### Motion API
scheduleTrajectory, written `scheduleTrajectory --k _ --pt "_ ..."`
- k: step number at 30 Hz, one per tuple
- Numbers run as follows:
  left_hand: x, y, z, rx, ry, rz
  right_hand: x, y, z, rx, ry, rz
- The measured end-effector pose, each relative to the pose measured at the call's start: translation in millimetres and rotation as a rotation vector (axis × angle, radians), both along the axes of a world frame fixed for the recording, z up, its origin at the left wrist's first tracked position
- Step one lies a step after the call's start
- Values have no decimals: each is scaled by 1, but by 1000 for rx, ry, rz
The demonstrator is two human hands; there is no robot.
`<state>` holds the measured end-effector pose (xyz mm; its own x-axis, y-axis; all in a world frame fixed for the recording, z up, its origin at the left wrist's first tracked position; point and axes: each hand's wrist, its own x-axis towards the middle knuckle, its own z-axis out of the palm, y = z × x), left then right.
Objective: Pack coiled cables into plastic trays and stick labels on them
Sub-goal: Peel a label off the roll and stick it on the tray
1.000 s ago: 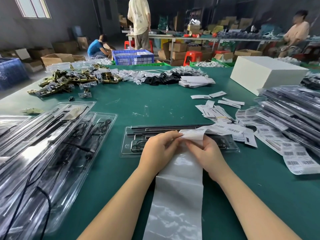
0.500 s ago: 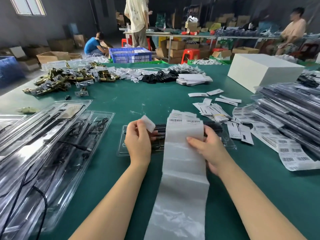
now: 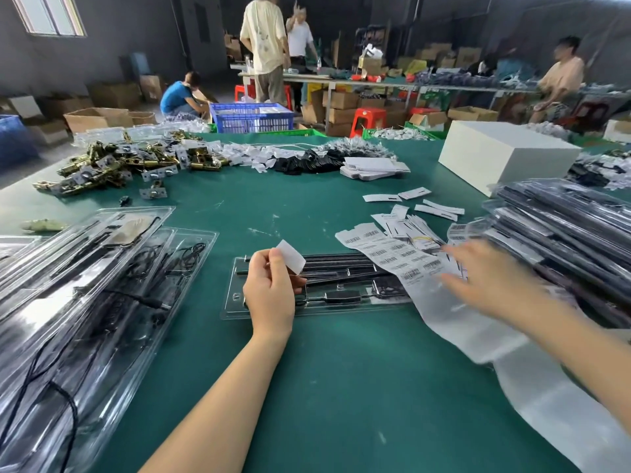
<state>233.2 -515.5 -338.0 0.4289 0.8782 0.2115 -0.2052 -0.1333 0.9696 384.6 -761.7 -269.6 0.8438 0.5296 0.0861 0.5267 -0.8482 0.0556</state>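
A clear plastic tray (image 3: 327, 303) with black rods and a coiled cable lies on the green table in front of me. My left hand (image 3: 269, 291) hovers over the tray's left end and pinches a small white label (image 3: 292, 257) between thumb and fingers. My right hand (image 3: 485, 281), blurred, lies with straight fingers on the label backing strip (image 3: 454, 312), which runs from the tray's right end off toward the lower right. Barcode labels (image 3: 392, 254) remain on the strip's far end.
Stacks of packed clear trays stand at the left (image 3: 78, 302) and at the right (image 3: 563, 233). Loose labels (image 3: 409, 227), a white box (image 3: 505, 155), brass hardware (image 3: 112, 165) and black parts (image 3: 307, 165) lie further back. Several people work behind the table.
My left hand peeled a label off the strip and holds it up over the tray. My right hand swept the backing strip from the middle off to the right.
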Motion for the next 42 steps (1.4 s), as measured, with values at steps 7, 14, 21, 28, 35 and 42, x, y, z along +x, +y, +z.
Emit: scheduleTrajectory --k 7,14,21,28,35,42 --pt "-2 0 0 14 21 -15 -15 14 -64 -41 300 68" --pt "-1 -2 0 54 44 -25 -6 2 -60 -37 334 -165" --pt "-1 -3 1 83 47 -26 -24 3 -56 112 196 -12" --pt "-1 -3 1 78 42 -39 -17 12 -43 673 38 -93" --pt "-1 -3 0 79 41 -41 -22 19 -33 778 -177 -67" --pt "-2 -3 0 68 43 -48 -2 21 -55 -54 35 -200"
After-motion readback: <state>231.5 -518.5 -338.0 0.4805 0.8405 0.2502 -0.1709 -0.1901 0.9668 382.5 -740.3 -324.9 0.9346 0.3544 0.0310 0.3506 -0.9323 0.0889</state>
